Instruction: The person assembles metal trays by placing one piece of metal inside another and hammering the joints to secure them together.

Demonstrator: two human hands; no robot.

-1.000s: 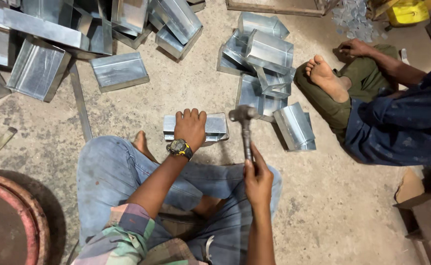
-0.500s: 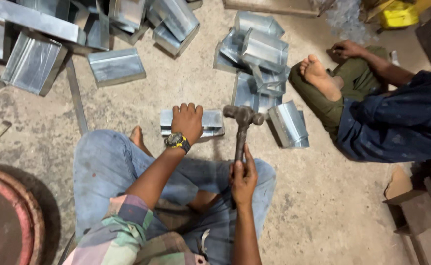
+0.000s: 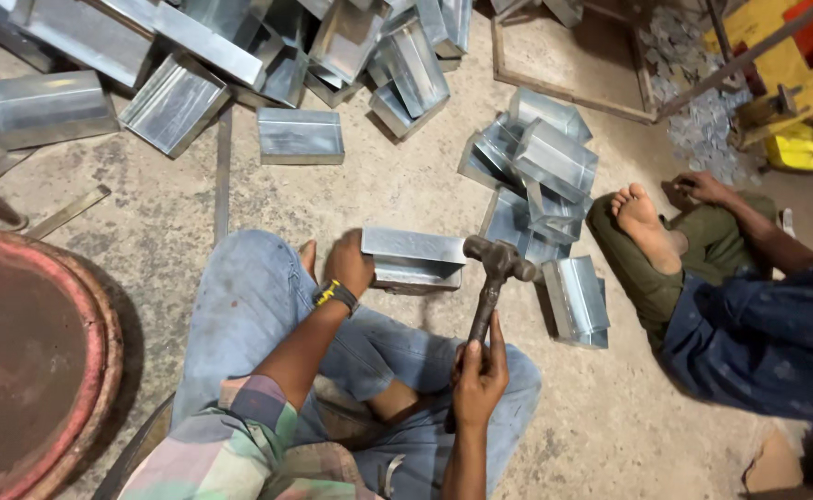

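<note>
Underfoot: bare concrete floor (image 3: 406,185), grey-brown, scuffed and dusty, carrying everything in view.
Seating: the person sits on the floor in blue jeans and a plaid shirt, knees drawn up.
Left hand (image 3: 349,264): laid flat on the near left end of a folded sheet-metal channel (image 3: 415,257), fingers pressed together over its edge; a watch with a yellow band sits on the wrist.
Channel: lies on the floor just beyond the person's knees, long side across the view.
Right hand (image 3: 478,370): fingers wrapped tight round the wooden handle of a hammer (image 3: 494,278).
Hammer head: dark metal, at the right end of the channel; whether it touches cannot be told.
Far edge of floor: heap of galvanised channels (image 3: 239,56), shiny, tumbled over one another.
Middle right: smaller stack of channels (image 3: 541,157), and one lone piece (image 3: 578,301) just right of the hammer.
Left edge: round rust-red drum lid (image 3: 26,361).
Right side: a co-worker (image 3: 749,315) seated on the floor, bare foot turned up, dark blue shirt, olive trousers.
Far right corner: yellow container (image 3: 800,148) beside a scatter of small metal offcuts (image 3: 703,120).
</note>
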